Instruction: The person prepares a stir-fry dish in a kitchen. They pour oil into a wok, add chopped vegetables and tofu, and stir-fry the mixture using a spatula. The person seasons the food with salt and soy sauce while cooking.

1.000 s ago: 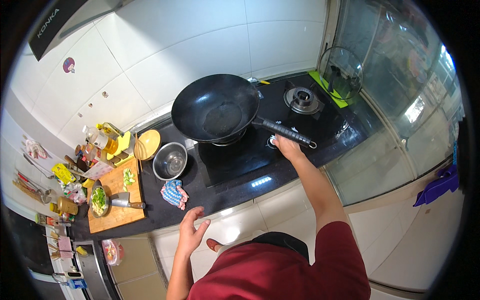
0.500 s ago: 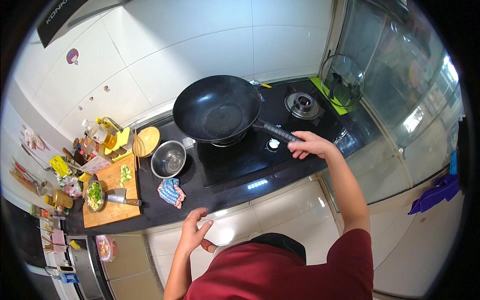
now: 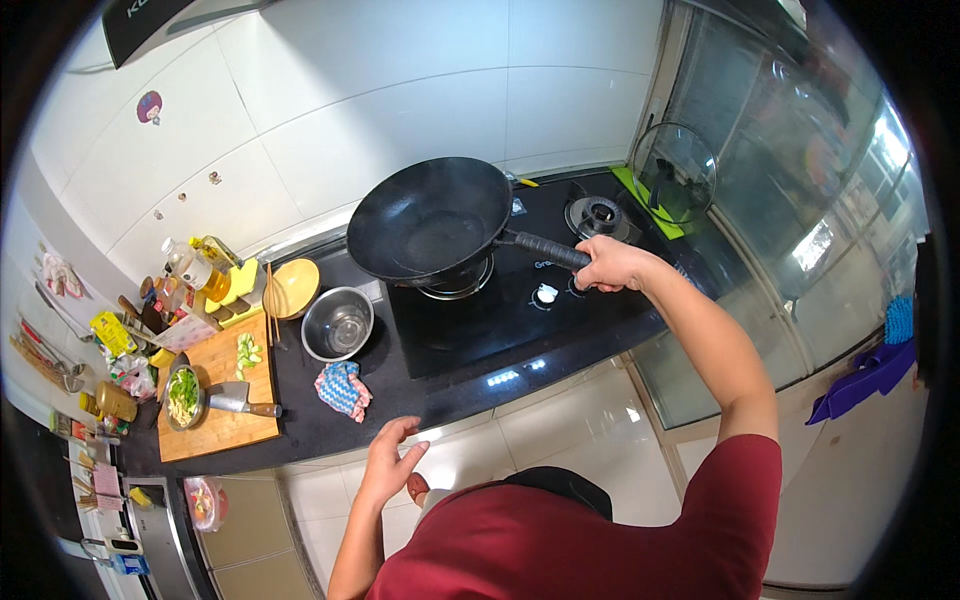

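My right hand is closed round the dark wrapped handle of a black wok. The wok is tilted and partly raised above the left burner, part of whose ring shows below it. No food can be made out in the wok. My left hand hangs in the air before the counter's front edge, its fingers apart and holding nothing. Nearest to it on the counter lies a crumpled blue, white and pink cloth. Behind the cloth stands a steel bowl.
A wooden cutting board at left bears a cleaver, green slices and a dish of chopped vegetables. A yellow bowl with chopsticks and several bottles stand behind. A glass lid leans at the right by the second burner.
The wok has shifted and tilted over the burner, showing more of the burner ring. My right hand has moved a little up and back with the handle. My left hand stays nearly still.
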